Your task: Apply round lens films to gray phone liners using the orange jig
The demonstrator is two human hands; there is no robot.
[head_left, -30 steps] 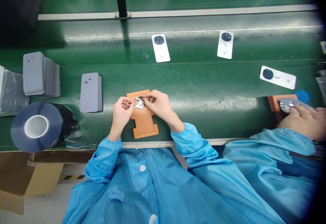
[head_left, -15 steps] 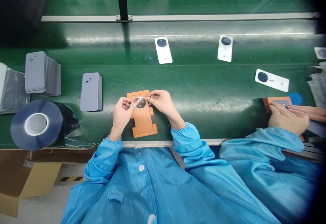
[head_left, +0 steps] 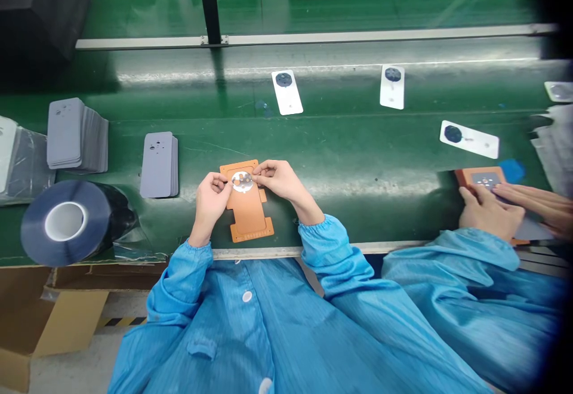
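Observation:
An orange plate (head_left: 250, 215) with side tabs lies on the green work surface in front of me. Over its upper part is a shiny round disc (head_left: 242, 182) with several holes. My left hand (head_left: 212, 204) pinches the disc's left edge between thumb and finger. From the other side my right hand (head_left: 280, 182) pinches its right edge, the remaining fingers curled. Whether the disc touches the plate I cannot tell.
Grey phone-shaped sheets (head_left: 157, 165) are stacked at the left, near a large film roll (head_left: 65, 222). Beyond my hands lie white cards (head_left: 287, 100) with dark discs. A co-worker's hands (head_left: 491, 214) press on another orange block (head_left: 468, 176) at the right.
The view has shifted slightly. Both my hands remain at the disc's edges, and the reflection on the disc looks brighter. The co-worker's fingers have moved a little on their block.

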